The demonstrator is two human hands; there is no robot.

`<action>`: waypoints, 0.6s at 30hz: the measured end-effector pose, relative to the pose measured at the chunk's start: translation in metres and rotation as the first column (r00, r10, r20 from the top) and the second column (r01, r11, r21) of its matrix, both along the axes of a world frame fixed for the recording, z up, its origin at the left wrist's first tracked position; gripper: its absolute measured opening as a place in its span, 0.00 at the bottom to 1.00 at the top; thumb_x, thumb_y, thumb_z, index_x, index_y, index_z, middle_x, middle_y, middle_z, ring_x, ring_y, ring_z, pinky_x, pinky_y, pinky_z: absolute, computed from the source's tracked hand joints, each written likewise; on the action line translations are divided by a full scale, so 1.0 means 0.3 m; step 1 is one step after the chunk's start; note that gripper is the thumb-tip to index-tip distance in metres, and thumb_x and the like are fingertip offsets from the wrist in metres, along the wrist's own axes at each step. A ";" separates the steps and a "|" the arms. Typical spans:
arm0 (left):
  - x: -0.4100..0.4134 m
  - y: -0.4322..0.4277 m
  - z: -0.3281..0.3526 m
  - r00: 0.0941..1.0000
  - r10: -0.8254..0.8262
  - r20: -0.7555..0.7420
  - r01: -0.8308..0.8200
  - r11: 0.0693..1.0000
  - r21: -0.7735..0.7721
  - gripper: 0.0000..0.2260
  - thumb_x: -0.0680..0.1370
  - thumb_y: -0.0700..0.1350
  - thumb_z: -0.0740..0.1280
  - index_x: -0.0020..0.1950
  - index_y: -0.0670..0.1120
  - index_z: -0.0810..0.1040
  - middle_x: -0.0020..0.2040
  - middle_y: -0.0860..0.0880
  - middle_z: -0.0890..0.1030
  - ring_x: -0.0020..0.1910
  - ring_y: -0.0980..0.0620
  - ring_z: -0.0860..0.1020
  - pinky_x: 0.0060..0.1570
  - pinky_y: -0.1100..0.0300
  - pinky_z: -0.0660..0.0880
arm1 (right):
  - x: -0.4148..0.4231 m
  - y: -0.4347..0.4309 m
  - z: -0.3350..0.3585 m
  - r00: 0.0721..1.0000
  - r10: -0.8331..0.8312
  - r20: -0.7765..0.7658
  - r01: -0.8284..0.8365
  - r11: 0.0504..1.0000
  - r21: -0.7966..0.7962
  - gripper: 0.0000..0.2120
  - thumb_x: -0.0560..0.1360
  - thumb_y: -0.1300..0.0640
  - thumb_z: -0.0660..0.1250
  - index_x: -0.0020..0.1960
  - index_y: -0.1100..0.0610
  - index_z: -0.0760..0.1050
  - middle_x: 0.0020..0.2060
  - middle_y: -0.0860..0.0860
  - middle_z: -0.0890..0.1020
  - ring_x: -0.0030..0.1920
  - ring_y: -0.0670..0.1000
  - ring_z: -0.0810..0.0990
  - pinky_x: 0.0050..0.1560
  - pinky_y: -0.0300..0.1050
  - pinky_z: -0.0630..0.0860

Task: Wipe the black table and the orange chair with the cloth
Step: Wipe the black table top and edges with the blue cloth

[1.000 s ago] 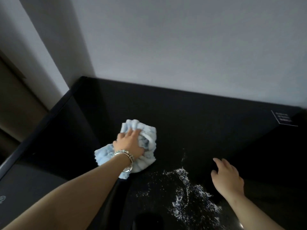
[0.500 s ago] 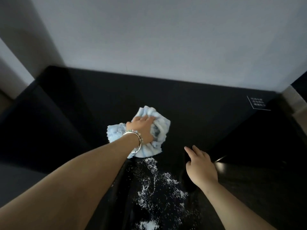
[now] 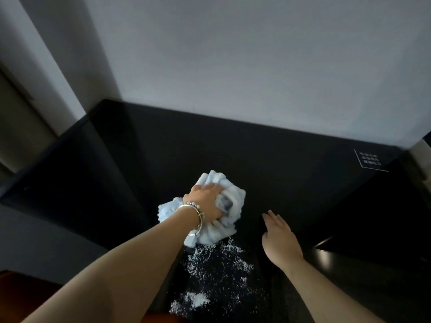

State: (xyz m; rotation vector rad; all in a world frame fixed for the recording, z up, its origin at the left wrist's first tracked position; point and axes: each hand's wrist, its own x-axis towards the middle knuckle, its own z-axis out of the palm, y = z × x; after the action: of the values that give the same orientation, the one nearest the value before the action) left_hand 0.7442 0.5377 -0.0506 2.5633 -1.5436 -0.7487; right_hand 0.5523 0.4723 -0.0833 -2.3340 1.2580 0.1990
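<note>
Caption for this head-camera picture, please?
Left hand grips a light-blue cloth on the black table beside white powder; right hand open alongside.

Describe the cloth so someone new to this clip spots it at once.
On the black table against the grey wall, look near the middle, where the left hand grips a bunched pale blue cloth. It sits just beyond the scattered white powder and is the only soft, light-coloured lump there.

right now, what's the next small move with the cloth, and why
Probably pull the cloth back toward the body across the white powder: the left hand grips it just beyond that spill, which lies unwiped on the black table.
</note>
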 end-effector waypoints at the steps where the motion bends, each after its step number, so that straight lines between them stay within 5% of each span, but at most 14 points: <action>1: -0.034 -0.001 -0.010 1.000 -0.007 0.019 0.006 0.998 0.067 0.23 0.73 0.55 0.62 0.68 0.59 0.63 0.67 0.57 0.66 0.70 0.46 0.60 0.61 0.45 0.69 | -0.007 -0.004 -0.004 1.000 0.007 0.023 -0.007 1.000 0.012 0.25 0.80 0.62 0.51 0.77 0.55 0.52 0.77 0.50 0.51 0.77 0.50 0.47 0.75 0.44 0.51; 4: -0.125 0.011 -0.038 0.968 -0.223 0.111 0.206 0.967 0.147 0.05 0.74 0.53 0.61 0.48 0.55 0.71 0.55 0.52 0.72 0.63 0.45 0.69 0.57 0.47 0.72 | -0.035 -0.011 -0.014 0.988 -0.021 0.153 0.006 0.996 0.094 0.24 0.79 0.66 0.51 0.75 0.58 0.58 0.76 0.52 0.57 0.76 0.49 0.50 0.74 0.42 0.50; 6: -0.156 0.031 -0.005 0.897 -0.434 0.088 0.416 0.894 0.169 0.10 0.75 0.50 0.60 0.35 0.52 0.64 0.44 0.51 0.72 0.51 0.47 0.76 0.50 0.52 0.75 | -0.064 -0.015 -0.002 0.970 -0.079 0.230 0.045 0.988 0.146 0.22 0.79 0.68 0.51 0.71 0.59 0.66 0.73 0.53 0.64 0.75 0.49 0.56 0.72 0.41 0.54; 8: -0.148 0.021 0.051 0.922 -0.388 0.012 0.383 0.914 0.131 0.07 0.76 0.47 0.60 0.39 0.48 0.72 0.43 0.48 0.76 0.45 0.48 0.77 0.46 0.56 0.74 | -0.093 -0.024 0.016 0.951 -0.154 0.268 0.108 0.978 0.178 0.20 0.79 0.67 0.52 0.66 0.58 0.72 0.67 0.54 0.73 0.67 0.48 0.70 0.64 0.40 0.67; 11: -0.111 -0.047 0.078 0.996 -0.085 0.038 0.086 0.996 -0.033 0.15 0.75 0.51 0.60 0.60 0.51 0.72 0.62 0.48 0.74 0.61 0.46 0.72 0.57 0.51 0.72 | -0.147 -0.017 0.022 0.913 -0.267 0.309 0.218 0.958 0.184 0.18 0.80 0.63 0.52 0.65 0.54 0.73 0.63 0.53 0.77 0.47 0.47 0.77 0.44 0.36 0.72; 13: -0.127 -0.076 0.048 0.999 0.019 0.038 -0.018 1.000 -0.002 0.25 0.74 0.54 0.61 0.71 0.57 0.61 0.74 0.53 0.59 0.71 0.45 0.59 0.64 0.44 0.65 | -0.181 0.005 0.008 0.901 -0.298 0.316 0.241 0.948 0.207 0.19 0.81 0.63 0.51 0.66 0.52 0.72 0.68 0.52 0.72 0.58 0.47 0.76 0.55 0.37 0.73; 15: -0.187 -0.083 0.007 1.000 0.008 0.026 -0.010 0.996 0.090 0.29 0.74 0.55 0.62 0.73 0.59 0.55 0.75 0.56 0.53 0.73 0.46 0.54 0.65 0.43 0.62 | -0.198 0.025 -0.008 0.901 -0.283 0.329 0.213 0.949 0.233 0.19 0.81 0.64 0.51 0.67 0.53 0.71 0.71 0.51 0.67 0.71 0.47 0.65 0.67 0.35 0.60; 18: -0.283 -0.069 0.003 0.997 -0.039 -0.065 0.044 0.996 0.074 0.21 0.75 0.52 0.63 0.67 0.55 0.66 0.65 0.51 0.68 0.66 0.45 0.65 0.60 0.49 0.70 | -0.207 0.034 -0.014 0.909 -0.231 0.346 0.167 0.965 0.204 0.16 0.80 0.63 0.54 0.62 0.53 0.73 0.65 0.50 0.73 0.70 0.48 0.67 0.64 0.36 0.63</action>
State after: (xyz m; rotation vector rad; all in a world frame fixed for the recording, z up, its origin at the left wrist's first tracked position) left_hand 0.6594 0.5168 -0.0496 2.5394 -1.5841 -0.9004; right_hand 0.4903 0.4824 -0.0875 -1.9642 1.2243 -0.1864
